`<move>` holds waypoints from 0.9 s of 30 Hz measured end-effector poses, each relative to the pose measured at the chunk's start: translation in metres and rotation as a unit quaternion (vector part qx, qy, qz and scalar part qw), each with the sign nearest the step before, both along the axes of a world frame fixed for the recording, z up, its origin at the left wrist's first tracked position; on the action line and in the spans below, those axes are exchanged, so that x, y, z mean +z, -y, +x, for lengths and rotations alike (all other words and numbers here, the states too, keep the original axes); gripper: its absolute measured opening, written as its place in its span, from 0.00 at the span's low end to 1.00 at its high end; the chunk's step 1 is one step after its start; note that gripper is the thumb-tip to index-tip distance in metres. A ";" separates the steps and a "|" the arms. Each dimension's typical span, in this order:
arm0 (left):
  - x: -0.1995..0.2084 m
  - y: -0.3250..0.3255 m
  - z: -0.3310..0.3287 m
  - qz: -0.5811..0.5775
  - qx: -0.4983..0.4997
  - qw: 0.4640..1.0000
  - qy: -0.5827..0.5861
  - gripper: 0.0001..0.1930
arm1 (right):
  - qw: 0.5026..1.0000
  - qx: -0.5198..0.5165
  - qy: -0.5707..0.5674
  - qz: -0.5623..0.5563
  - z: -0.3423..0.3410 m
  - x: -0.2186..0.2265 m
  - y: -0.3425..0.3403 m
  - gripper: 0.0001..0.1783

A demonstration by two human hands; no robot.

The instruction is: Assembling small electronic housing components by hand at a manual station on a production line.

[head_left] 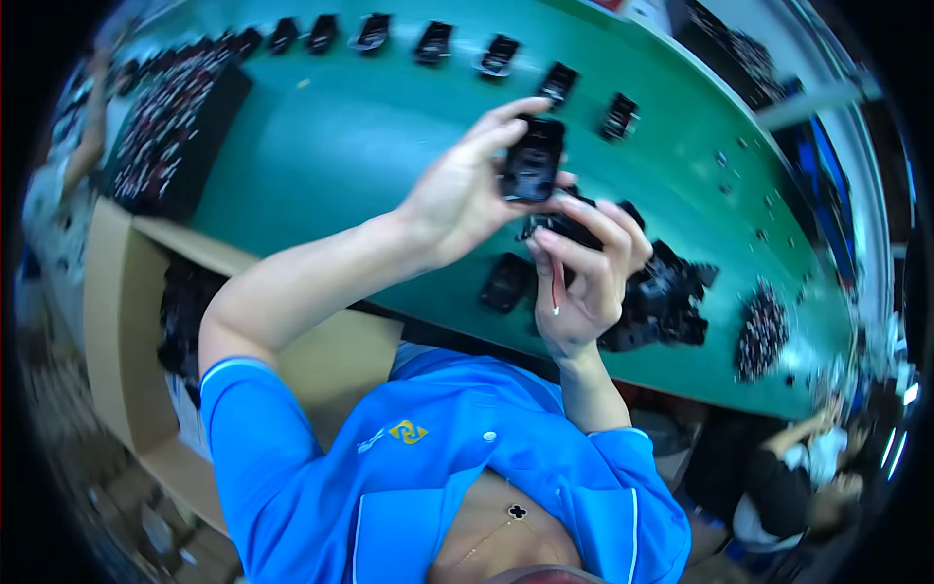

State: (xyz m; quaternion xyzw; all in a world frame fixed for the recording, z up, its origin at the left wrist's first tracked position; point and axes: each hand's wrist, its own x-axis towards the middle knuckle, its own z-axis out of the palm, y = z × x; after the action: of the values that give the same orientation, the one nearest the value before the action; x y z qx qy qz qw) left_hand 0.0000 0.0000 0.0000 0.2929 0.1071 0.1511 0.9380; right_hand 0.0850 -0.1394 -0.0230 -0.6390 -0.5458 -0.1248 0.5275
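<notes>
Blue shirt (448,443) lies nearest, before the green tabletop (321,146). Left hand (462,185) grips a black casing (532,164) above it; right hand (595,263) curls by a red wire (556,282), grip unconfirmed. Far-edge row of units (433,44) appears completed; held casing and near-edge black heap (671,302) appear outstanding.

The single view looks steeply down from the wearer's head — a wide fisheye, upright, its corners falling to black. The blue shirt (418,477) fills the near, lower part; the left hand (467,173) and right hand (593,268) sit around the middle. Past them the green counter (341,136) spreads away, its long edges bowing, with an open carton (109,331) toward the left rim.
</notes>
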 end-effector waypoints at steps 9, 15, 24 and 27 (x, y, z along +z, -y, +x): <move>0.018 0.017 0.030 0.064 -0.011 0.998 -0.003 0.21 | 0.998 -0.006 -0.029 -0.051 0.044 0.016 -0.006 0.08; 0.010 0.014 0.035 0.111 -0.028 0.993 -0.028 0.22 | 0.996 -0.025 -0.059 -0.056 0.050 0.015 0.000 0.08; 0.013 0.019 0.032 0.246 -0.007 0.965 -0.091 0.26 | 0.989 -0.042 -0.098 -0.099 0.056 0.008 0.003 0.07; 0.013 0.026 0.032 0.345 0.025 0.936 -0.069 0.28 | 0.995 -0.068 -0.032 -0.072 0.059 0.007 0.004 0.09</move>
State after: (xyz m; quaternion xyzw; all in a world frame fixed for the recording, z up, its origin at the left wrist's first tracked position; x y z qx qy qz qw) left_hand 0.0321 -0.0255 0.0132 0.6055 0.1205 0.1818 0.7654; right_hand 0.1435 -0.1434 -0.0165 -0.7146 -0.4913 -0.1000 0.4878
